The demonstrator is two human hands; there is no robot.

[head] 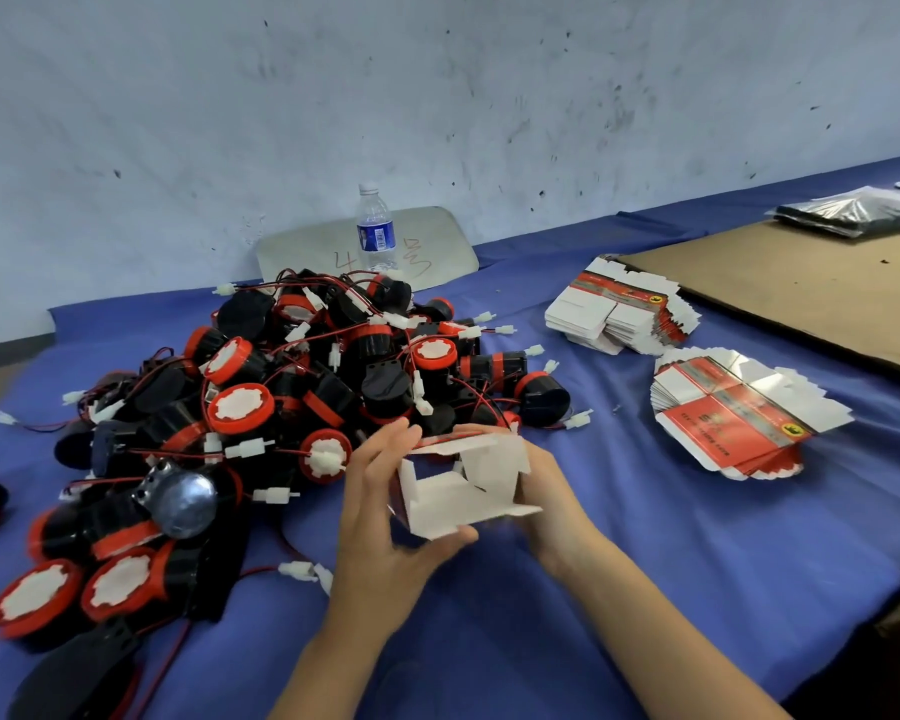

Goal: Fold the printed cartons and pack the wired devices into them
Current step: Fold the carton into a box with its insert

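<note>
Fingers [380,454] of the left hand [385,517] and right hand [546,491] grip a half-folded printed carton [463,491] at lower centre, probably steadying it for flap-tucking. On the bench [645,563], wired devices [307,381] are heaped at left.

Left hand [380,517] and right hand [549,491] close together, fingers [385,449] curled gripping, forearms converging

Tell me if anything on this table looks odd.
One device near the front of the pile shows a shiny silver dome, unlike the red-and-white faces around it. The nearer carton stack is fanned out crooked.
</note>
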